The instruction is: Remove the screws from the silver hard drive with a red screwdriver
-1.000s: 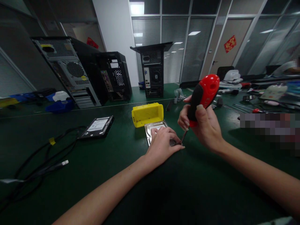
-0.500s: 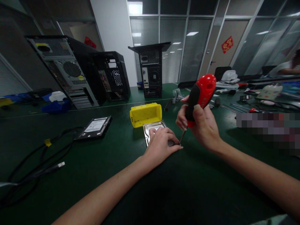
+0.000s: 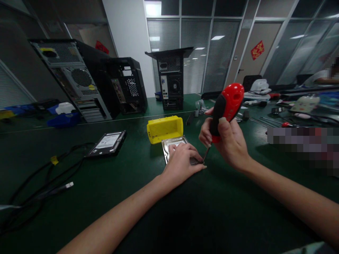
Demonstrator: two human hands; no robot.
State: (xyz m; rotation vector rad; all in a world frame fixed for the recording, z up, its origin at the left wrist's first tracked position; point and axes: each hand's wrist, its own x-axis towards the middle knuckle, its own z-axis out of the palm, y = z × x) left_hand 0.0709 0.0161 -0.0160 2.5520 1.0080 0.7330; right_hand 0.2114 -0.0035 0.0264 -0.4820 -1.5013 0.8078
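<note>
Two hands show in our head view: the right hand point(image 3: 230, 143) grips a screwdriver point(image 3: 229, 107), while the left hand point(image 3: 181, 158) bends its fingers over the hard drive point(image 3: 166, 145) before the yellow bin point(image 3: 165, 129) — whether gripping, we cannot tell. Slanted, the shaft point(image 3: 206, 153) could slip — jabbing the nearby left thumb point(image 3: 199, 168).

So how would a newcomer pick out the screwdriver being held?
On the green table, find the yellow bin. To its right, the right hand grips the screwdriver. Unlike the silver hard drive by its tip, it has a bulky red-and-black handle.
</note>
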